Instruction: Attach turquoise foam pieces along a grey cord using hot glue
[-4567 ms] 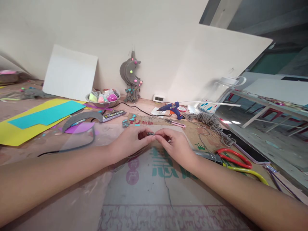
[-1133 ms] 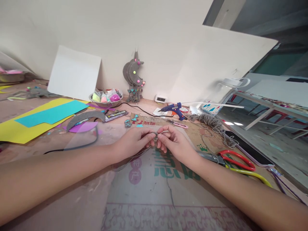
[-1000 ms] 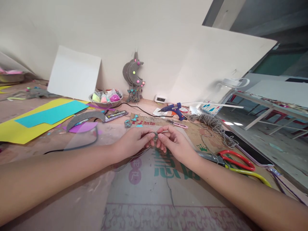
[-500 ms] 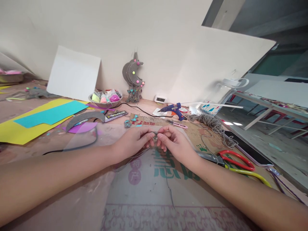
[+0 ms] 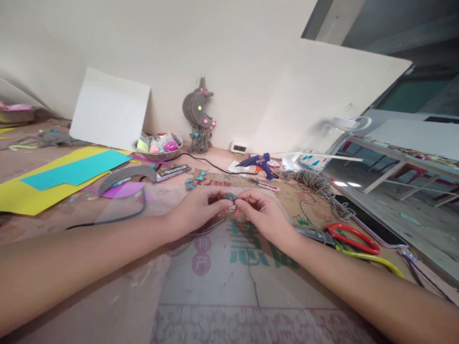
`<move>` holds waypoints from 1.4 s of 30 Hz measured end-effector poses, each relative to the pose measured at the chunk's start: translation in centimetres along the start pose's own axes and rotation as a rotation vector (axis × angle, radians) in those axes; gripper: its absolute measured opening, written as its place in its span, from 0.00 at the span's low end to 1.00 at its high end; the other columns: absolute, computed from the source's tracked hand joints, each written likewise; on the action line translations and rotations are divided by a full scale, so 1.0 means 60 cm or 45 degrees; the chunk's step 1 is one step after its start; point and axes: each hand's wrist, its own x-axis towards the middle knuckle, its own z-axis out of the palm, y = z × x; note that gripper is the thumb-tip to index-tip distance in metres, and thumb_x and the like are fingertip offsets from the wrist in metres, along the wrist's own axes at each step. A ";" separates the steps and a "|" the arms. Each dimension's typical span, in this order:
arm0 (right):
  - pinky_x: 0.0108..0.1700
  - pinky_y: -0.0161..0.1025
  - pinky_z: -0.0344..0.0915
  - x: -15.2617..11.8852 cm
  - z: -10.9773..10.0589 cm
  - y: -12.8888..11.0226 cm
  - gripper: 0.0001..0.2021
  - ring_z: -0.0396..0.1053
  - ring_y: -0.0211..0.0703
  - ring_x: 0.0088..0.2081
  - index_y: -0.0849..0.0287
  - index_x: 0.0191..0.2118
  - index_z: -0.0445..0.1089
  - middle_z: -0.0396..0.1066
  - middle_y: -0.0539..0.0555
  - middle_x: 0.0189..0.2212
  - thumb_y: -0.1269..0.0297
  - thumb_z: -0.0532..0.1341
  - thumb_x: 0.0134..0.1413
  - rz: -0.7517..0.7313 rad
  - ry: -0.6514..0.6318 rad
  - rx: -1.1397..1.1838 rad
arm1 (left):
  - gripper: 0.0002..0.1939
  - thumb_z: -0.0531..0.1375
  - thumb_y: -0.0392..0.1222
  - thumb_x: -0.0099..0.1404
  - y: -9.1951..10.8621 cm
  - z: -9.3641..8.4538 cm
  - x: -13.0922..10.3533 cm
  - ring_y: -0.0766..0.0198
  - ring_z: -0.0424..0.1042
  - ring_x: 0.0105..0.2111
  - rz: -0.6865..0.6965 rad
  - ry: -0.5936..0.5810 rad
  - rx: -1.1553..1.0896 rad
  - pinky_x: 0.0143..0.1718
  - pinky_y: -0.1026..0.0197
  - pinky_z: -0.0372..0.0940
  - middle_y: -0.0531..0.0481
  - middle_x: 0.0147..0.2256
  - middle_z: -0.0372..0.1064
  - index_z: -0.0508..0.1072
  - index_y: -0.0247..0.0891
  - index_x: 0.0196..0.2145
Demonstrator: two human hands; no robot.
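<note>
The left hand [image 5: 202, 210] and right hand [image 5: 264, 215], brought close together, each pinch one end of a small grey-and-turquoise piece [image 5: 229, 196] between thumb and fingers, raised above the middle of the cardboard [image 5: 222, 286]. Winding on this piece appears well advanced but not finished off, since a thin grey cord [image 5: 196, 234] trails loose below the left hand; beyond, similar grey-and-turquoise bits [image 5: 190, 184] seem already wound, whereas turquoise cutouts [image 5: 201, 176] look bare. The held piece is short and mottled, turquoise showing between grey patches; its exact outline is partly covered by fingertips. Farther out on the table [image 5: 217, 156] lie a utility knife [image 5: 267, 186], a blue glue gun [image 5: 258, 164], a heap of grey cord [image 5: 315, 183] and scissors [image 5: 362, 256]; a grey crescent-moon ornament [image 5: 195, 112] stands against the wall.
</note>
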 end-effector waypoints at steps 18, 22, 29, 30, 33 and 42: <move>0.25 0.32 0.57 -0.002 -0.004 0.002 0.13 0.58 0.32 0.21 0.59 0.33 0.66 0.67 0.49 0.24 0.55 0.51 0.59 0.004 -0.013 0.015 | 0.11 0.54 0.46 0.62 0.002 0.001 -0.001 0.68 0.64 0.27 -0.008 0.172 0.207 0.29 0.65 0.59 0.53 0.28 0.66 0.69 0.35 0.32; 0.25 0.32 0.56 -0.003 -0.004 -0.004 0.11 0.57 0.32 0.21 0.60 0.30 0.66 0.66 0.48 0.22 0.58 0.55 0.57 0.005 0.007 -0.039 | 0.11 0.53 0.46 0.63 0.004 0.002 -0.003 0.66 0.65 0.29 0.044 0.163 0.311 0.30 0.64 0.59 0.52 0.29 0.67 0.70 0.36 0.32; 0.25 0.32 0.56 -0.002 -0.001 -0.006 0.08 0.59 0.33 0.22 0.60 0.32 0.66 0.67 0.48 0.22 0.60 0.57 0.54 0.025 0.015 -0.032 | 0.11 0.53 0.45 0.62 0.007 0.003 -0.003 0.66 0.64 0.27 0.084 0.157 0.358 0.28 0.65 0.58 0.53 0.28 0.68 0.70 0.36 0.31; 0.25 0.32 0.56 -0.002 -0.001 -0.006 0.08 0.59 0.33 0.22 0.60 0.32 0.66 0.67 0.48 0.22 0.60 0.57 0.54 0.029 0.015 -0.032 | 0.11 0.53 0.45 0.63 0.007 0.003 -0.003 0.67 0.64 0.27 0.091 0.154 0.356 0.27 0.65 0.57 0.53 0.27 0.68 0.70 0.36 0.31; 0.25 0.32 0.56 -0.002 -0.001 -0.005 0.08 0.58 0.33 0.22 0.60 0.33 0.66 0.66 0.48 0.22 0.60 0.57 0.54 0.022 0.006 -0.035 | 0.10 0.53 0.44 0.63 0.005 0.003 -0.004 0.68 0.63 0.26 0.112 0.143 0.352 0.26 0.66 0.57 0.54 0.26 0.67 0.70 0.36 0.30; 0.24 0.33 0.54 -0.003 0.001 0.002 0.10 0.55 0.33 0.22 0.59 0.33 0.65 0.58 0.45 0.20 0.57 0.56 0.55 -0.001 0.012 -0.090 | 0.12 0.53 0.46 0.63 0.005 0.004 -0.005 0.67 0.64 0.26 0.136 0.119 0.420 0.26 0.65 0.57 0.54 0.26 0.67 0.70 0.36 0.30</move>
